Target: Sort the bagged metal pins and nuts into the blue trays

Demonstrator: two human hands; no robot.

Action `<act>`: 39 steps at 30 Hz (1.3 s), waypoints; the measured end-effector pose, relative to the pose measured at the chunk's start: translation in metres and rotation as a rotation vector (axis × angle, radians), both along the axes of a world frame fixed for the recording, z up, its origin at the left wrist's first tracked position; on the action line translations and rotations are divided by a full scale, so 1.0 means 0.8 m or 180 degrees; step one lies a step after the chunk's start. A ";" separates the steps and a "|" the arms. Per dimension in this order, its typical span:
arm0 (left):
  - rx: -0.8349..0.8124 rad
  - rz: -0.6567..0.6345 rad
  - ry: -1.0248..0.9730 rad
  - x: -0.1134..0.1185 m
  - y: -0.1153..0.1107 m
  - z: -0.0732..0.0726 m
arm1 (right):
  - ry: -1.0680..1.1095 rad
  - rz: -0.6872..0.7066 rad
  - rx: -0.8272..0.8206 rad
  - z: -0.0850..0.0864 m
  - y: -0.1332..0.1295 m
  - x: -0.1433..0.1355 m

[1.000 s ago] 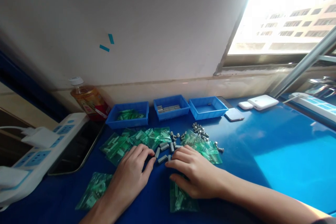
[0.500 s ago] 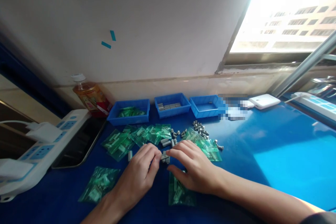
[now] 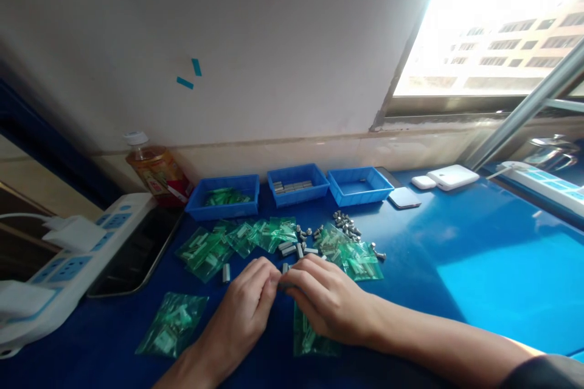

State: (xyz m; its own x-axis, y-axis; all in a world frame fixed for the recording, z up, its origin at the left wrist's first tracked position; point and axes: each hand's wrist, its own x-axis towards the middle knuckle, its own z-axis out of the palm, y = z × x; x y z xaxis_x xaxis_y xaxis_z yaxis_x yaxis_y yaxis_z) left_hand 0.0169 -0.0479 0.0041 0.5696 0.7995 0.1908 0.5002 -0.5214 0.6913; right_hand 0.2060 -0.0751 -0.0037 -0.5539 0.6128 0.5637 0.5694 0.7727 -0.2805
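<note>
My left hand (image 3: 253, 298) and my right hand (image 3: 326, 298) meet at the fingertips over the blue table, both closed. What they pinch between them is mostly hidden by the fingers. Just beyond them lie small metal spacers (image 3: 288, 250), and one more spacer (image 3: 226, 273) stands to the left of my left hand. A green bag of parts (image 3: 314, 340) is partly under my right hand. Another green bag (image 3: 173, 323) rests left of my left forearm. Several green bags (image 3: 207, 252) and a pile of screws (image 3: 347, 225) are farther back.
Three blue trays (image 3: 223, 211) line the wall; the middle tray (image 3: 298, 197) holds spacers. At left are a bottle (image 3: 157, 173), a dark phone (image 3: 137, 252) and a power strip (image 3: 77, 261). White devices (image 3: 453, 177) sit at the back right.
My right hand's thumb and fingers have closed together beside my left fingertips, covering the metal pieces that showed between the hands. The view has shifted slightly.
</note>
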 end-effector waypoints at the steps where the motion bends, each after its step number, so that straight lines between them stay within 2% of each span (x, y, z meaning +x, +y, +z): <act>1: -0.0086 -0.0010 -0.0003 0.000 -0.001 0.002 | -0.0007 -0.0027 0.0053 0.001 0.002 0.001; 3: -0.0208 -0.0018 -0.0032 -0.001 -0.003 0.007 | -0.0010 -0.0093 0.0158 0.010 0.016 0.007; 5: -0.0229 -0.0038 -0.0052 -0.002 -0.005 0.010 | 0.0000 -0.0272 0.0199 0.028 0.047 0.017; 8: -0.0163 -0.0042 -0.0004 -0.004 -0.006 0.009 | -0.0144 -0.0952 0.0014 0.061 0.125 0.034; 10: -0.0142 -0.0013 0.0006 -0.007 -0.005 0.008 | -0.0600 -0.1273 -0.0285 0.075 0.184 0.042; 13: -0.0096 -0.0029 0.0011 -0.012 -0.004 0.007 | -0.1548 -0.1448 -0.0883 0.076 0.250 0.045; 15: -0.0080 -0.0083 0.0071 -0.016 -0.002 0.008 | -0.1844 -0.1450 -0.1102 0.068 0.272 0.042; 19: -0.0139 -0.0174 0.0143 -0.022 0.002 0.008 | -0.1966 -0.1434 -0.1247 0.055 0.282 0.035; 26: -0.0380 -0.0319 0.0150 -0.023 0.005 0.003 | -0.2056 -0.1101 -0.1443 0.051 0.291 0.033; 32: -0.0325 -0.0203 0.0200 -0.021 0.008 0.005 | -0.2053 -0.0960 -0.1610 0.062 0.282 0.036; 37: -0.0317 -0.0185 0.0260 -0.020 0.009 0.008 | -0.2152 -0.1290 -0.1598 0.077 0.262 0.053; 39: -0.0322 -0.0191 0.0257 -0.020 0.009 0.008 | -0.2173 -0.1296 -0.1592 0.078 0.256 0.055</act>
